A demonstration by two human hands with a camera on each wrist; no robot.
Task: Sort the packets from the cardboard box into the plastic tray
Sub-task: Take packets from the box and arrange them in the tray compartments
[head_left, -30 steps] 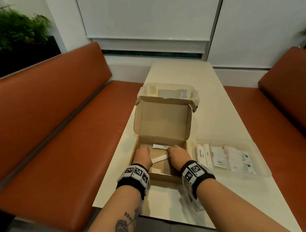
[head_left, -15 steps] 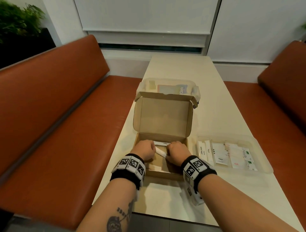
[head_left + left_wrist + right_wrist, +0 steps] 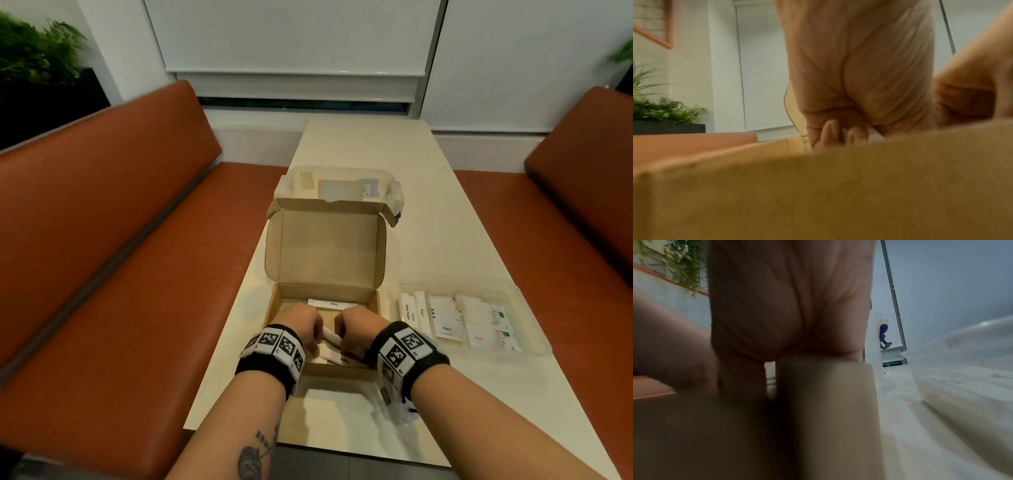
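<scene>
Your fingers (image 3: 830, 131) on the left hand (image 3: 301, 325) curl round white packets (image 3: 330, 342) low in the cardboard box (image 3: 329, 294); your right hand (image 3: 356, 327) is curled too, but its fingertips are hidden and I cannot tell what they pinch. The box's blurred front wall blocks both wrist views. Beyond, one sugar packet (image 3: 332, 304) lies against the back wall. Rightward sits the plastic tray (image 3: 534, 339), its small labels partly unreadable.
</scene>
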